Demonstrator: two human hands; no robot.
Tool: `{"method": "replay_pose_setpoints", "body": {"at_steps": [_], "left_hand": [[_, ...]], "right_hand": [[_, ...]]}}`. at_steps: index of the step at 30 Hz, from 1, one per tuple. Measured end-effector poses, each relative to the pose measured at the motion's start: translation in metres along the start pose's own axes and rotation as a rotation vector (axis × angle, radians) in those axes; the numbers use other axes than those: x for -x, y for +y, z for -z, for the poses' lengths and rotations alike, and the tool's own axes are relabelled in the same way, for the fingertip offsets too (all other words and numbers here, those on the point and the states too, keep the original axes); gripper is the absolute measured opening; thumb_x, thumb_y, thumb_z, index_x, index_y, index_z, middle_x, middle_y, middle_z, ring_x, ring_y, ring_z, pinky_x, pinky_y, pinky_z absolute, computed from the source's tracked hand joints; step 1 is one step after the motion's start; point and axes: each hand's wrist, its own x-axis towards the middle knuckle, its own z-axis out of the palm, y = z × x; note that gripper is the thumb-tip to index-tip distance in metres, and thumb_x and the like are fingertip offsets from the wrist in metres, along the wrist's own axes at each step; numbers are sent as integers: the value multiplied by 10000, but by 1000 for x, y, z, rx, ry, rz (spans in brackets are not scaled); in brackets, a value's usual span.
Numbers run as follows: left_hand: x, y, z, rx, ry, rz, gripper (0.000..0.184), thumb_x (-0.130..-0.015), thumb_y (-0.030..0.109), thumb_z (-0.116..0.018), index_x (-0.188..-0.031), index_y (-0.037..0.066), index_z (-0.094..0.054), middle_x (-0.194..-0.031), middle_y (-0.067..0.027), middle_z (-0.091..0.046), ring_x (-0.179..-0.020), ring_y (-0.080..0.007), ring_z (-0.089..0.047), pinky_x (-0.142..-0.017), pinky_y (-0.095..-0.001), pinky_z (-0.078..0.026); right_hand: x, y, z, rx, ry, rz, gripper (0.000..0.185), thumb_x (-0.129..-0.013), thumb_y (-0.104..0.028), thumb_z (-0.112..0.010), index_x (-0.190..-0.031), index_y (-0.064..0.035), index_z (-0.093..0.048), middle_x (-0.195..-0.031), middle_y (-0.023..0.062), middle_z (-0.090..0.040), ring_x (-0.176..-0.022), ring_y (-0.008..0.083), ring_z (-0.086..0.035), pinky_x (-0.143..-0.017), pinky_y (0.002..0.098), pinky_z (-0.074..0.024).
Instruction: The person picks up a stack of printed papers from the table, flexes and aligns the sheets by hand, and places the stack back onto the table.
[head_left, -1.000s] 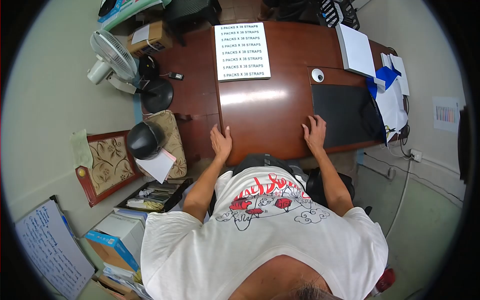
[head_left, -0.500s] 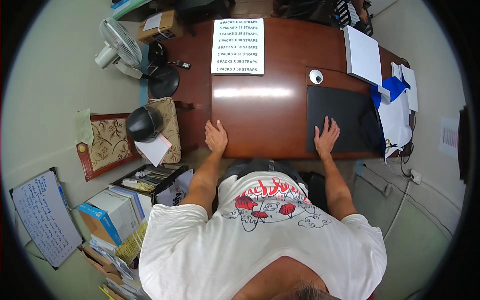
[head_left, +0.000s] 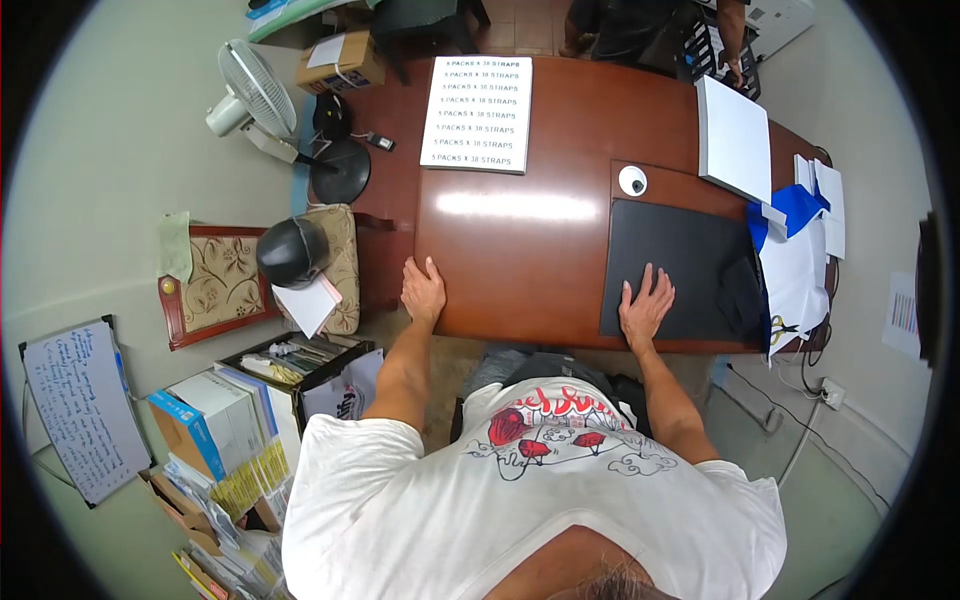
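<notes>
My left hand (head_left: 424, 292) rests at the left front corner of the brown wooden desk (head_left: 520, 265), its fingers apart and nothing in it. On the other side, my right hand (head_left: 647, 306) lies flat with spread fingers on the black desk mat (head_left: 670, 235), also holding nothing. A round white dish (head_left: 633, 181) with a small dark thing in it sits just behind the mat. Farther back lies a stack of sheets (head_left: 477, 115) printed "5 PACKS X 38 STRAPS".
A white paper stack (head_left: 735, 138), blue cloth (head_left: 797, 211) and scissors (head_left: 783, 330) lie along the right. To the left stand a fan (head_left: 255, 95), a chair holding a black helmet (head_left: 292, 249), and boxes (head_left: 205, 425). A person's hand (head_left: 735, 70) is near a black basket (head_left: 705, 50).
The view has shifted, so the desk appears lower and my body farther from its front edge. Both hands stay on the desk. More of the person at the back shows.
</notes>
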Motion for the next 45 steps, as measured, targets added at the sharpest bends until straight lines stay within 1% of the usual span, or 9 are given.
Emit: {"method": "replay_pose_setpoints", "body": {"at_steps": [6, 21, 24, 30, 36, 39, 42, 45], "left_hand": [[3, 1, 1, -25, -23, 15, 542, -1034, 483, -395, -1327, 33, -462, -1217, -248, -602, -1100, -438, -609, -913, -544, -486], [3, 3, 6, 10, -12, 8, 536, -1033, 484, -398, -1321, 37, -464, -1208, -237, -609, -1108, -431, -608, -917, -545, -485], [3, 5, 7, -9, -30, 25, 536, -1031, 479, -404, -1315, 30, -470, -1203, -243, -611, -1099, -435, -611, -913, -544, -487], [3, 4, 5, 6, 5, 1, 532, -1032, 477, -406, -1290, 18, -485, -1205, -247, -612, -1092, -445, -610, -906, -539, -489], [4, 3, 3, 10, 7, -7, 537, -1035, 475, -402, -1305, 18, -484, -1204, -250, -615, -1106, -443, -604, -918, -535, -483], [3, 3, 2, 25, 26, -12, 554, -1037, 480, -395, -1315, 12, -495, -1247, -271, -608, -1090, -475, -612, -926, -548, -481], [4, 5, 5, 19, -3, 8, 559, -1037, 482, -387, -1319, 11, -493, -1253, -270, -607, -1092, -473, -615, -931, -547, -482], [5, 7, 6, -5, 12, 0, 535, -1034, 480, -398, -1298, 24, -488, -1205, -257, -614, -1075, -446, -620, -901, -545, -489]], "right_hand": [[1, 0, 1, -11, 49, 15, 643, -961, -389, -594, -1495, -78, -413, -1465, 213, -392, -1394, 385, -325, -1186, 576, -227], [1, -2, 2, 12, 21, 31, 626, -964, -378, -580, -1477, -56, -424, -1454, 227, -397, -1391, 395, -324, -1188, 569, -218], [1, -2, 2, 15, 38, 36, 626, -966, -377, -576, -1478, -52, -420, -1458, 229, -387, -1394, 397, -318, -1189, 572, -214], [1, -1, 1, 1, 12, 18, 631, -965, -380, -576, -1484, -61, -414, -1472, 225, -370, -1400, 396, -306, -1193, 573, -203], [1, 0, 1, -9, 5, 3, 633, -967, -390, -572, -1487, -65, -414, -1476, 221, -370, -1408, 391, -297, -1198, 574, -196], [2, 0, 3, -19, -13, -12, 631, -970, -393, -569, -1486, -64, -417, -1478, 219, -370, -1408, 388, -300, -1197, 575, -200], [2, 0, 3, -18, -4, -14, 630, -968, -395, -570, -1483, -64, -422, -1472, 219, -377, -1406, 391, -305, -1195, 577, -207], [2, 0, 3, -16, 19, 3, 633, -964, -397, -575, -1479, -62, -426, -1465, 221, -386, -1402, 393, -312, -1193, 578, -212]]}}
